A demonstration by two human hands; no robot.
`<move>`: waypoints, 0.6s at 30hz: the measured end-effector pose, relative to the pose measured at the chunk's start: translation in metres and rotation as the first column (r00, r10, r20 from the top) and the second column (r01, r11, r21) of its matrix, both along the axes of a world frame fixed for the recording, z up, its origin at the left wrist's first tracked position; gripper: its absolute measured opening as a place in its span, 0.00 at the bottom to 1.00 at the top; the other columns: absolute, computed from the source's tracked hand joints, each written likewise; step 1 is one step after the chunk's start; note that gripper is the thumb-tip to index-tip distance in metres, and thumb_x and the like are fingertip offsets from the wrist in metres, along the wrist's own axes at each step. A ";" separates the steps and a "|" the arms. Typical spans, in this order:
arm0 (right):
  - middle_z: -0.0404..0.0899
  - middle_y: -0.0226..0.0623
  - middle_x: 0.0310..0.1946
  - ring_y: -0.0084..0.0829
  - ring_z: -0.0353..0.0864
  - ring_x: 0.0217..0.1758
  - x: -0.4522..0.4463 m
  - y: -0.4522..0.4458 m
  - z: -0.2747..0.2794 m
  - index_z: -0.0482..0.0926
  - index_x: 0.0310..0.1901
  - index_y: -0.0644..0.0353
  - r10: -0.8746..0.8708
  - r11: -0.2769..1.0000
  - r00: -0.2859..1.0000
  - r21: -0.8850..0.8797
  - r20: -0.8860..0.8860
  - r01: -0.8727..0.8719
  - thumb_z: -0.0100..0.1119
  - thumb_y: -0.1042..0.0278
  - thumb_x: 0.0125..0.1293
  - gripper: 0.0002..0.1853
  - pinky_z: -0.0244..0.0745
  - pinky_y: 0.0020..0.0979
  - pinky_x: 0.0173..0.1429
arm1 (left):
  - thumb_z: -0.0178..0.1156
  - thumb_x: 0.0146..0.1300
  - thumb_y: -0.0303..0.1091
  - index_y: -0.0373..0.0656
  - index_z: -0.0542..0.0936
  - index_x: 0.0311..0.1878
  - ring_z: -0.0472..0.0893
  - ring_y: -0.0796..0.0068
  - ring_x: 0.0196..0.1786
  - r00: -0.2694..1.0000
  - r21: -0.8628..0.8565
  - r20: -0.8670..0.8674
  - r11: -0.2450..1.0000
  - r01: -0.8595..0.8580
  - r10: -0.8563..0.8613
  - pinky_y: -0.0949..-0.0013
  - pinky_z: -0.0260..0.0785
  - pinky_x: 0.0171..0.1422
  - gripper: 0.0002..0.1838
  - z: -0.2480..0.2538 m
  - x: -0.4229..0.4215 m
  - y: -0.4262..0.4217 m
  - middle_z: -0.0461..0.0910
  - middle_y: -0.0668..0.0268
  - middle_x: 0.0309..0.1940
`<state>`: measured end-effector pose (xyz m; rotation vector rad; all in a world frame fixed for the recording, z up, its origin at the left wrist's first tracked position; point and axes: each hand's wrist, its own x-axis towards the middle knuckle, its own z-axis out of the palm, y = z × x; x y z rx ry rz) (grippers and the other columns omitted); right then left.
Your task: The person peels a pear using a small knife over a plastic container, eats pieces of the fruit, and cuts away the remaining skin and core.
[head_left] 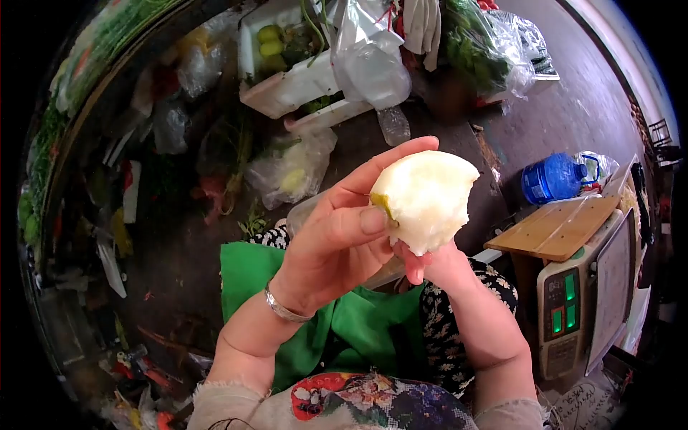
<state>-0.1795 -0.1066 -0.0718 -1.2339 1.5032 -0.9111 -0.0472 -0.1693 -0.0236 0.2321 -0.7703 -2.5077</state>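
My left hand [337, 228] grips a pale, peeled fruit [428, 188] that looks like a pear, raised in front of me. The thumb presses its near side and the fingers wrap behind it. A scrap of yellow-green skin shows by the thumb, and the fruit's right edge is ragged, as if bitten. My right hand [443, 265] is just below and behind the fruit. Its fingers are mostly hidden, so I cannot make out whether they hold anything. Beneath both hands is a green cloth [251, 269] over my lap.
On the right stands a scale [562, 315] with lit green digits and a wooden board [552, 228] by it. A blue water jug [552, 178] lies beyond. Ahead are a white foam box [290, 89] of vegetables and a clear plastic bag [294, 168] on the floor.
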 end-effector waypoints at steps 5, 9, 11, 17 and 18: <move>0.78 0.42 0.49 0.44 0.77 0.52 -0.001 0.002 -0.003 0.75 0.53 0.53 0.025 1.000 0.996 -0.015 -0.090 -0.026 0.62 0.60 0.53 0.24 0.73 0.40 0.53 | 0.56 0.61 0.34 0.36 0.53 0.71 0.81 0.62 0.39 0.999 0.045 -0.039 0.999 0.026 -0.024 0.63 0.78 0.40 0.37 0.000 0.000 -0.002 0.73 0.52 0.55; 0.78 0.43 0.47 0.46 0.77 0.50 0.000 0.003 -0.004 0.76 0.51 0.53 -0.001 0.995 0.996 -0.095 -0.086 -0.007 0.62 0.61 0.53 0.22 0.73 0.41 0.51 | 0.55 0.61 0.34 0.35 0.53 0.71 0.81 0.61 0.40 0.999 0.041 -0.034 0.999 0.016 -0.015 0.62 0.79 0.40 0.37 -0.001 -0.002 -0.002 0.73 0.51 0.55; 0.78 0.43 0.46 0.47 0.78 0.49 0.000 0.004 -0.005 0.77 0.50 0.53 -0.011 1.000 1.000 0.004 -0.027 0.011 0.62 0.61 0.52 0.21 0.73 0.41 0.50 | 0.64 0.53 0.42 0.32 0.50 0.70 0.83 0.51 0.35 0.995 0.035 0.075 0.997 -0.066 0.063 0.62 0.80 0.33 0.47 -0.003 -0.006 0.001 0.63 0.30 0.58; 0.79 0.43 0.44 0.48 0.78 0.46 -0.002 0.004 -0.022 0.78 0.47 0.53 -0.014 0.986 0.998 -0.169 -0.065 0.003 0.62 0.62 0.52 0.18 0.74 0.42 0.48 | 0.56 0.61 0.36 0.36 0.59 0.68 0.81 0.64 0.38 0.999 0.078 -0.026 0.997 0.022 -0.020 0.64 0.79 0.37 0.34 -0.006 -0.001 -0.001 0.74 0.52 0.54; 0.79 0.43 0.44 0.48 0.78 0.46 -0.002 0.005 -0.022 0.78 0.47 0.53 -0.014 0.982 0.998 -0.191 -0.069 0.000 0.62 0.62 0.52 0.18 0.74 0.42 0.47 | 0.56 0.61 0.36 0.36 0.59 0.68 0.81 0.64 0.38 0.999 0.079 -0.026 0.997 0.023 -0.021 0.64 0.79 0.37 0.34 -0.006 0.000 -0.001 0.74 0.52 0.54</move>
